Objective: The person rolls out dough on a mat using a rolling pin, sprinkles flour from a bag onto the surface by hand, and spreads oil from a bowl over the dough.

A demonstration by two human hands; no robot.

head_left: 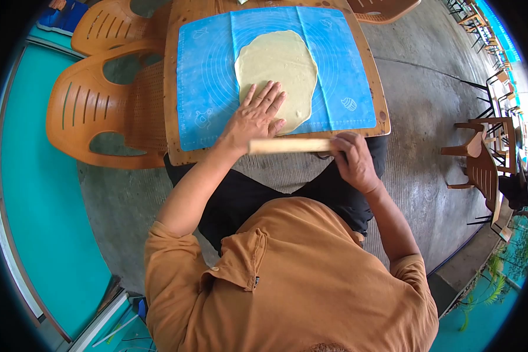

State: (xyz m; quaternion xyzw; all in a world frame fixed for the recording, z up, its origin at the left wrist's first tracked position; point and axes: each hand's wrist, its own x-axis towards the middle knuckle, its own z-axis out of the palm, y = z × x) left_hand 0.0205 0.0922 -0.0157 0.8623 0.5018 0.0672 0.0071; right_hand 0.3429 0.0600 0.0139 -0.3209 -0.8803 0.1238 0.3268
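A thin, flattened sheet of dough (278, 61) lies on a blue baking mat (349, 76) printed with circles and small pictures. My left hand (258, 114) rests on the near left part of the sheet, palm down with its fingers spread. In my right hand (353, 158) is a pale wooden rolling pin (290, 146), gripped at its right end. The pin is held level in front of the table's near edge, off the dough, and its left end reaches close to my left wrist.
Under the mat is a wooden table (383, 117). Orange plastic chairs (94, 111) stand against its left side, and part of another chair (381, 7) shows at the far right corner. More chairs and tables (481, 152) stand farther off to the right on the concrete floor.
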